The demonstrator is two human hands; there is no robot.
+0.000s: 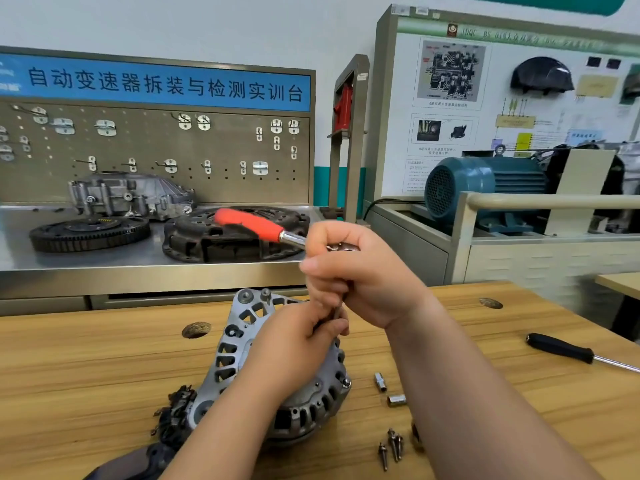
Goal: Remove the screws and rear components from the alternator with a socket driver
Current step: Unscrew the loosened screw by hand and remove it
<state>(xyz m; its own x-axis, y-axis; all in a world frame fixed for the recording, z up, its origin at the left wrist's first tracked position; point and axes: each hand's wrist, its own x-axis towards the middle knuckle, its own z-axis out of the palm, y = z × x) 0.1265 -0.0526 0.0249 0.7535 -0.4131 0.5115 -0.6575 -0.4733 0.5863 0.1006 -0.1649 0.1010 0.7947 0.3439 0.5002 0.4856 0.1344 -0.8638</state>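
- Alternator (239,344): lying on the wooden table (86,375), rear face turned up, directly under both hands; the left forearm is covering much of its middle.
- Driver (252,223): standing over the alternator, its red handle sticking out up and to the left of the right fist; the lower tip is hiding behind the fingers, so contact with the alternator cannot be told.
- Right hand (353,271): curling into a fist round the driver's metal head, thumb lying across the front.
- Left hand (294,344): sitting just below the right hand, fingertips pinching the driver's thin dark shaft.
- Screws (393,445): lying loose in a small cluster on the table, right of the alternator and near the front edge.
- Sockets (380,382): two short metal pieces lying near each other between the alternator and the right forearm.
- Black part (173,414): lying against the alternator's left lower side.
- Screwdriver (561,348): black-handled, lying well apart at the table's right.
- Bench (69,265): standing behind the table, carrying a flywheel (90,232), a clutch cover (221,244) and a grey housing (128,195) under a pegboard (156,150).
- Motor (485,188): blue-green, sitting on a stand at the right rear.
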